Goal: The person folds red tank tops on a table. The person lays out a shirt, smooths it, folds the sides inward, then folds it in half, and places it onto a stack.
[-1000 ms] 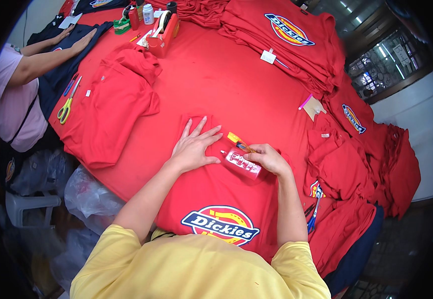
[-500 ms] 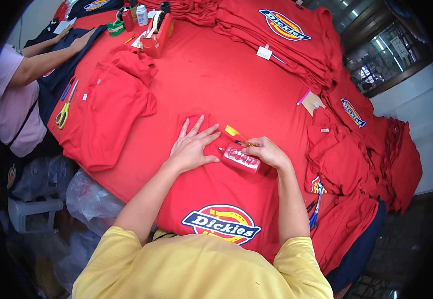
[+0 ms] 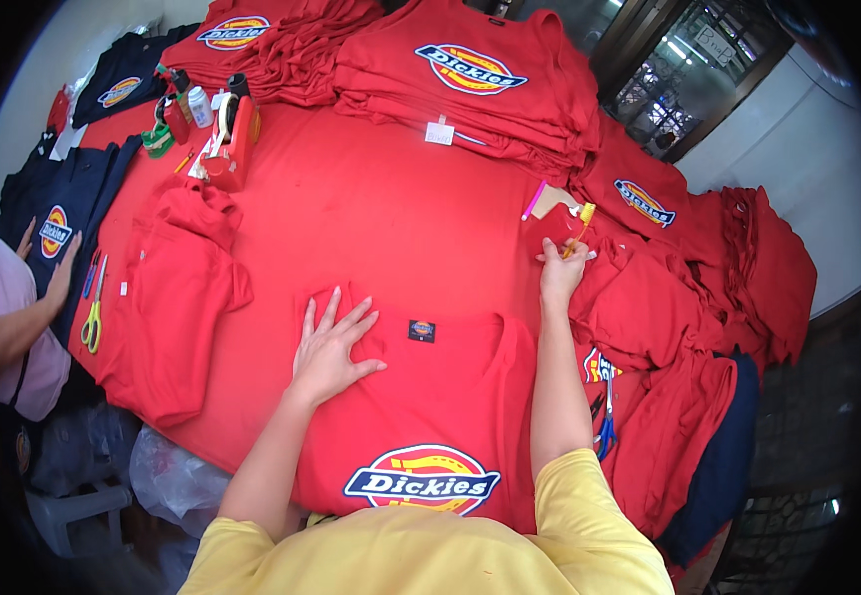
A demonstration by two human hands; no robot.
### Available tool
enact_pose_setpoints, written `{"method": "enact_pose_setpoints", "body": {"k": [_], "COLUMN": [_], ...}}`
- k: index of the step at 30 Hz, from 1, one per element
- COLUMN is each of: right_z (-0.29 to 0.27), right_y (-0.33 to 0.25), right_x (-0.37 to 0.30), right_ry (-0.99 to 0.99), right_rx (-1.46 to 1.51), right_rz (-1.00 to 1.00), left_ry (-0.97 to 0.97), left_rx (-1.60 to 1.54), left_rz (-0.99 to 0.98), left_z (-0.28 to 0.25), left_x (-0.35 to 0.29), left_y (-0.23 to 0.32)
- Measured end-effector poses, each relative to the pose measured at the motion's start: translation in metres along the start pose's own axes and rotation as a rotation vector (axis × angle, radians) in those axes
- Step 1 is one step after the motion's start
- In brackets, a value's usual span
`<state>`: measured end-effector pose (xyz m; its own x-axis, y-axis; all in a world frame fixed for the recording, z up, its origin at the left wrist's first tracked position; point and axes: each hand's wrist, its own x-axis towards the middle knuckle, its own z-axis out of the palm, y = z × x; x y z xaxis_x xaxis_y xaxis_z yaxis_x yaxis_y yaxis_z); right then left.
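Note:
A folded red T-shirt (image 3: 401,397) lies in front of me, its printed chest badge nearest my body and a dark neck label (image 3: 422,330) showing at the collar. My left hand (image 3: 331,347) rests flat on the shirt's left shoulder, fingers spread. At the right, beyond the shirt, my right hand (image 3: 561,273) is closed around a small yellow-headed tool (image 3: 585,214) with a thin orange stem, perhaps a small brush. It is beside a piece of tan card (image 3: 550,201) with a pink edge. A clear bottle cannot be made out now.
Red shirts (image 3: 470,99) are stacked at the back. A red tape dispenser (image 3: 231,144) stands among small bottles at back left. Yellow-handled scissors (image 3: 92,322) lie left, blue-handled scissors (image 3: 606,431) right. A co-worker's hands (image 3: 59,283) touch a navy shirt (image 3: 83,198).
My right hand has moved away from the collar to the far right with the yellow-headed tool. The bottle has left the collar, uncovering the label. My left hand stays flat on the shirt.

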<state>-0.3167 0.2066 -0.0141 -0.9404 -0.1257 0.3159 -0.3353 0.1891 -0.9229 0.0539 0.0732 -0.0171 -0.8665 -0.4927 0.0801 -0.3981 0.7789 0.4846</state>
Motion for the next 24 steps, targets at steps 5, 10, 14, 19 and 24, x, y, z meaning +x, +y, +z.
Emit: {"method": "enact_pose_setpoints", "body": {"k": [5,10,14,19,24], "right_z": [0.016,0.019,-0.011,-0.036,-0.038], "right_y": [0.035,0.006,-0.022,-0.084,-0.101], "right_x": [0.036,0.034,0.000,-0.137,-0.192], "right_ry": [0.195,0.129,0.192,-0.859,-1.194], "right_rx": [-0.251,-0.078,-0.056,-0.144,-0.700], "right_rz": [-0.022,0.126,-0.129,-0.169,-0.549], "left_ry": [-0.020,0.005,0.034,0.026,-0.013], "left_rx": [-0.022,-0.016,0.001,-0.016,0.003], "left_rz": [0.004,0.002,0.030,-0.002,0.010], "left_z": [-0.001,-0.003,0.002,0.003,0.002], "left_x": [0.003,0.001,-0.001,-0.003,-0.002], "left_y": [0.003,0.001,-0.003,-0.003,0.000]}}
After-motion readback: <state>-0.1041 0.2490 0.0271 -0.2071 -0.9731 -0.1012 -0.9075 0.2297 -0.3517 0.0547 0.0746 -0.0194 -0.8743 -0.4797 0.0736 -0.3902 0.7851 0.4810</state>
